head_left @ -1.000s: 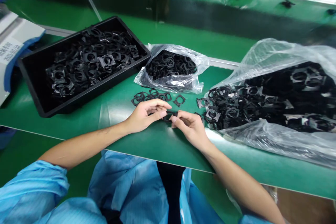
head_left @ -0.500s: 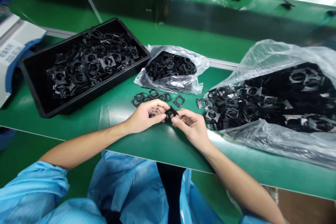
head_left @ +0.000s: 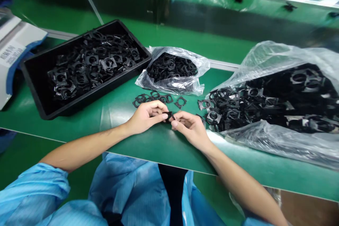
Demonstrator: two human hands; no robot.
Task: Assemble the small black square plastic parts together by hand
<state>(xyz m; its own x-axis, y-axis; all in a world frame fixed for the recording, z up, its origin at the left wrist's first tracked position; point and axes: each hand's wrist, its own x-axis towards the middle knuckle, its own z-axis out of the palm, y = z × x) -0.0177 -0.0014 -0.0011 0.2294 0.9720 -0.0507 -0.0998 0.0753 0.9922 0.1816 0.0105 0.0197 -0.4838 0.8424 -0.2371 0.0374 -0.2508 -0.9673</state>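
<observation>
Over the green table (head_left: 148,144), a small black plastic part (head_left: 168,115) is pinched between the fingertips of both hands. My left hand (head_left: 148,116) grips its left side between thumb and forefinger. On its right side, my right hand (head_left: 189,125) holds it the same way. The part is seen nearly edge-on, and fingers cover much of it. Just beyond my hands lie several loose black rings (head_left: 155,95). A square black frame with a round hole (head_left: 180,102) lies to the right of them.
A black bin (head_left: 90,102) full of black frames stands at the left. Behind my hands is a clear bag (head_left: 202,65) of black rings. A larger open plastic bag (head_left: 275,47) spills square frames on the right. A white-and-blue machine (head_left: 22,42) is at far left.
The black part has been tilted from facing upward to nearly edge-on between my fingers. My right hand has shifted slightly left and down; my left hand has barely moved.
</observation>
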